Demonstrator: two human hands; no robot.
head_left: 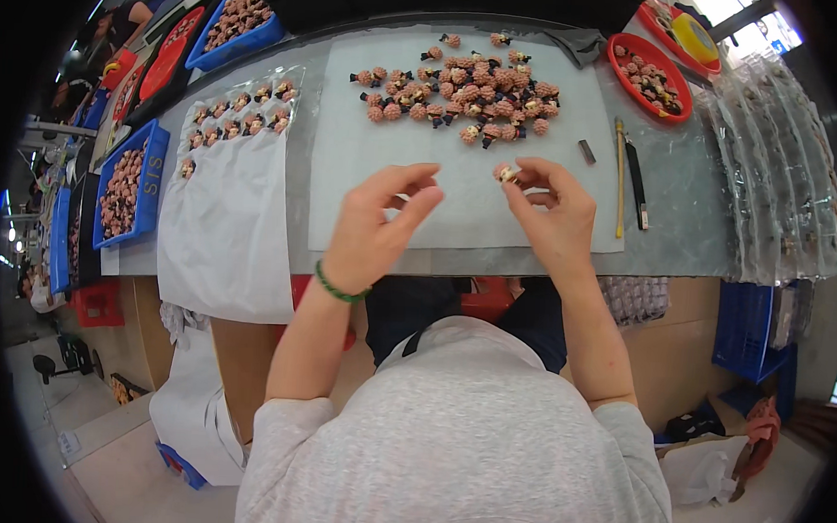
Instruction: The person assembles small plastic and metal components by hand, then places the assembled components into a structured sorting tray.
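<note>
Between the thumb and fingertips of my right hand [560,216] is a small figurine [505,172] with a pinkish, bumpy head and a pale face. My left hand [374,218], with a green bracelet at the wrist, hovers to its left over the white sheet [349,148]. Its thumb and curled fingers are apart, and nothing shows between them. Just beyond both hands lies a loose pile of similar figurines [485,84] with pinkish heads and dark parts.
Rows of figurines [229,130] lie on a white cloth [226,218] at left. Blue bins [151,183] of figurines stand farther left, and a red bowl [687,100] at back right. A yellow-handled stick [621,176], a black tool [637,186] and clear plastic packaging [772,163] are at right.
</note>
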